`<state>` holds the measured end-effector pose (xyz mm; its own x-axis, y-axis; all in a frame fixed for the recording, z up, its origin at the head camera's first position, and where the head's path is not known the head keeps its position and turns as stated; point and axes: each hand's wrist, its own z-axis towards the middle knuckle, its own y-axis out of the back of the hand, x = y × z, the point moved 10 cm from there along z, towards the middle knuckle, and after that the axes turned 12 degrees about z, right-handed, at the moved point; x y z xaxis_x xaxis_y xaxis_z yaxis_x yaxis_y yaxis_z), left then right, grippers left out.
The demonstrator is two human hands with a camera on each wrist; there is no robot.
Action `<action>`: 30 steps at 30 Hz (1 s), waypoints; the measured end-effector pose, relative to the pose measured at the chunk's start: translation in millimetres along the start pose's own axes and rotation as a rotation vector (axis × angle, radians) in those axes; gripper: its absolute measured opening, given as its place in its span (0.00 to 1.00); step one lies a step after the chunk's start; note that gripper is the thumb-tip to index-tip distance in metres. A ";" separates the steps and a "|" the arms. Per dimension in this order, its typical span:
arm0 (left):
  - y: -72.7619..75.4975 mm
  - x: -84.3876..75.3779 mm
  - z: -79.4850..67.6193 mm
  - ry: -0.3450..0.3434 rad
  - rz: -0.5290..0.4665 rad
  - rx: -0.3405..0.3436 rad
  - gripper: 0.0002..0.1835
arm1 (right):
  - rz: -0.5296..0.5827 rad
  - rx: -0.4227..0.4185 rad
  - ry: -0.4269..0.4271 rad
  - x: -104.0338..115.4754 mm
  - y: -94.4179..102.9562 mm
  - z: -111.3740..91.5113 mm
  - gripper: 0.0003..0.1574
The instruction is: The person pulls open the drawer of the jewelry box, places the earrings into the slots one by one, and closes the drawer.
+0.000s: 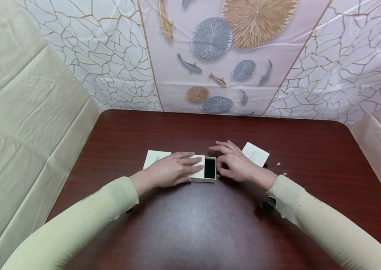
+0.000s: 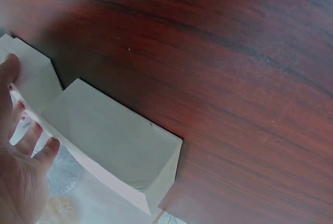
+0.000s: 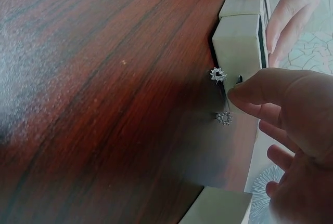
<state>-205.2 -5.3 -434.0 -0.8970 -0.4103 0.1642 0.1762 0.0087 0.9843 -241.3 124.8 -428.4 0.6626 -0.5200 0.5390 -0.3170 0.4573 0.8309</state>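
Note:
In the head view, my left hand [image 1: 176, 170] holds a small white drawer box [image 1: 198, 174], fingers across its top and thumb against the near side. The box's tray [image 1: 212, 180] stands partly out to the right and shows a black lining [image 1: 210, 168]. My right hand [image 1: 235, 165] is at the tray's front, thumb and forefinger pinching beside a dark pull tab [image 3: 240, 79]; its other fingers are spread. Close under those fingertips, a sparkly flower-shaped earring [image 3: 218, 75] and a second one [image 3: 224, 118] are on the table.
Another white box [image 1: 154, 156] lies left of the held one, partly under my left forearm. A third white box [image 1: 255, 153] sits behind my right wrist. Small shiny pieces [image 1: 279, 164] lie farther right on the dark red wooden table [image 1: 190, 225]. Patterned cloth [image 1: 109, 56] hangs behind.

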 end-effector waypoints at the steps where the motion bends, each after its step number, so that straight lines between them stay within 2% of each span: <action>1: 0.2 0.1 -0.2 0.001 -0.005 0.000 0.29 | 0.001 0.000 0.000 0.1 0.3 -0.2 0.14; 10: 1.9 -0.2 -3.4 0.003 -0.028 0.000 0.29 | -0.015 -0.005 0.005 2.9 3.7 -0.4 0.13; 17: 0.8 -1.1 -2.5 -0.004 -0.019 0.011 0.28 | -0.065 -0.035 -0.021 3.1 26.8 -5.7 0.06; 20: 0.1 -1.3 -2.9 -0.004 -0.019 0.023 0.28 | -0.108 -0.046 -0.021 2.1 31.4 -7.3 0.06; 30: -1.2 -1.7 -2.0 -0.002 -0.020 0.035 0.28 | -0.198 -0.052 0.015 -1.5 17.5 -6.7 0.09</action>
<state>-203.1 -6.5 -435.5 -0.9012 -0.4086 0.1445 0.1441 0.0320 0.9890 -243.3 138.5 -415.6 0.7184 -0.5931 0.3634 -0.1439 0.3843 0.9119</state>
